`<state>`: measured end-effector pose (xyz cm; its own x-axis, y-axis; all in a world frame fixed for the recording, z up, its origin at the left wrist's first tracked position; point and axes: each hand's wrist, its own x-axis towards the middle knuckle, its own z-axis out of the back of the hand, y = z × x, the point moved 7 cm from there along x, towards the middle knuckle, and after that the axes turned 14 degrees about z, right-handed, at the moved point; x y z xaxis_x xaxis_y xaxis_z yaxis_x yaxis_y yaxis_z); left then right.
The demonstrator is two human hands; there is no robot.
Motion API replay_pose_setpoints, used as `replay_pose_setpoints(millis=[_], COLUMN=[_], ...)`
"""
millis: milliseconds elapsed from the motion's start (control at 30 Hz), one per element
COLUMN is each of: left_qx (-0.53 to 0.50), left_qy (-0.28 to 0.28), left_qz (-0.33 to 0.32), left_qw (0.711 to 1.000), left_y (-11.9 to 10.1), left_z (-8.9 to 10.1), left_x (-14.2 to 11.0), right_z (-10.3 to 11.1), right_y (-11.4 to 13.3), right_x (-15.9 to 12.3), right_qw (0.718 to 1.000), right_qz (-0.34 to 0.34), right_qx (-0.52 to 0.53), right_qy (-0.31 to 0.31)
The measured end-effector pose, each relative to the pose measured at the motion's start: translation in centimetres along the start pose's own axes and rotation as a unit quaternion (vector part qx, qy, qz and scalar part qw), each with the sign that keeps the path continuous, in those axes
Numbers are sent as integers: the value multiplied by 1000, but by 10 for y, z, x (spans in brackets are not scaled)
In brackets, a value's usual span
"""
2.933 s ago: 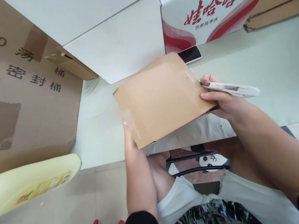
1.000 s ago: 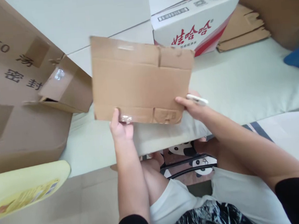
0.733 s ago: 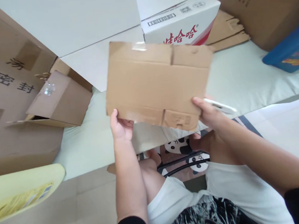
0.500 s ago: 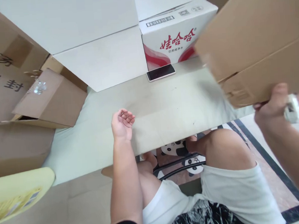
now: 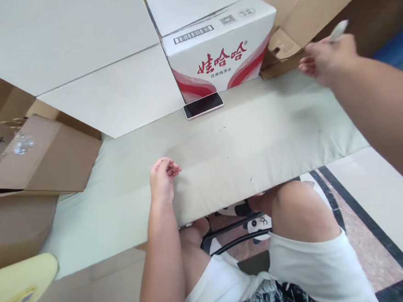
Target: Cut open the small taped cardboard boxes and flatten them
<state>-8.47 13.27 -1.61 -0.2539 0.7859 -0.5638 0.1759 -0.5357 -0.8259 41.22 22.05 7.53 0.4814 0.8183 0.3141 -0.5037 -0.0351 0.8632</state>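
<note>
My left hand (image 5: 163, 174) rests on the pale green cloth-covered table (image 5: 202, 164), fingers curled in, with nothing visible in them. At the upper right my right hand (image 5: 333, 59) is raised above the table's far edge. It grips a slim white object (image 5: 338, 31) that sticks up past the thumb; its kind is mostly hidden by the fingers. Just beyond that hand a brown cardboard box (image 5: 302, 8) stands against the white printed carton. Its flap with a punched hole (image 5: 283, 44) lies close to my right fingertips.
Large white boxes (image 5: 115, 102) stack along the back, beside a white carton with red lettering (image 5: 220, 57). A phone (image 5: 203, 105) lies before it. Open brown cartons (image 5: 66, 151) crowd the left. A yellow chair back (image 5: 20, 283) is at lower left; something blue (image 5: 397, 47) at right.
The brown cardboard box has gone from my right hand to the back right beside the white carton. My right hand has moved up and away from it. My left fingers have curled tighter.
</note>
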Motion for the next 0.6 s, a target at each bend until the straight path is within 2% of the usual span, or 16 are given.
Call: replay_pose_setpoints(millis=[100, 267, 367, 433, 533, 600], left_qx=[-17, -97, -164, -200, -246, -283], left_qy=[3, 35, 45, 52, 52, 44], left_qz=[-9, -67, -95, -112, -138, -150], left_qw=[1000, 992, 981, 972, 958, 946], left_y=[-4, -19, -28, -33, -39, -42], left_z=[2, 15, 30, 43, 66, 85], left_x=[-6, -29, -44, -54, -63, -65], right_z=[-15, -44, -73, -100, -150, -191], right_y=[6, 30, 53, 75, 116, 143], right_x=[-36, -110, -133, -145, -165, -181], right_qw=[993, 977, 967, 956, 930, 909], right_qz=[-97, -114, -87, -52, 23, 83], right_qx=[-49, -61, -71, -82, -105, -111], right_qy=[52, 169, 228, 277, 350, 393])
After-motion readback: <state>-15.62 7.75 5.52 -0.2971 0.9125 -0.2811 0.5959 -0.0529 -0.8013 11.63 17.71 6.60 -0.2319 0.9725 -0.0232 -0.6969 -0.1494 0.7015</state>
